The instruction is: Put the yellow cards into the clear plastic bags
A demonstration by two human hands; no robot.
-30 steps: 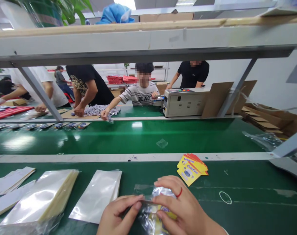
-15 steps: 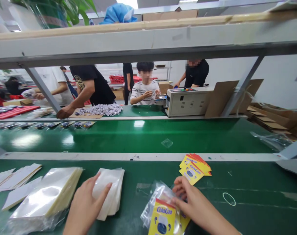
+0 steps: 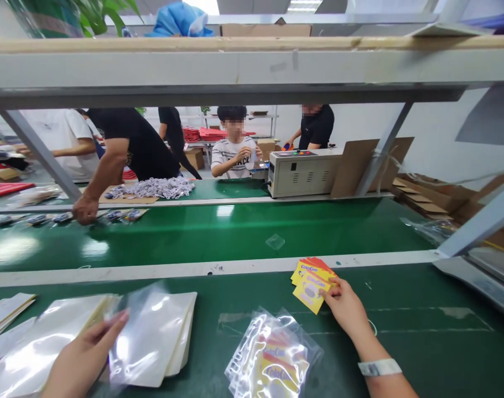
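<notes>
1. Left hand (image 3: 83,356): fingers pinched on one clear bag (image 3: 141,331), lifted slightly above the stack of bags (image 3: 181,337) on the green table (image 3: 401,342).
2. Right hand (image 3: 345,304): reached forward, fingertips closed on the near edge of the yellow cards (image 3: 310,279), which lie fanned on the table just below the white rail (image 3: 193,270).
3. Bagged cards (image 3: 272,359): pile lying flat on the table between the two hands, touched by neither.
4. Larger pile of bags (image 3: 36,348) at far left, beside the left hand.
5. Across the belt (image 3: 235,229): other people at work; grey machine (image 3: 304,172) on the far side.
</notes>
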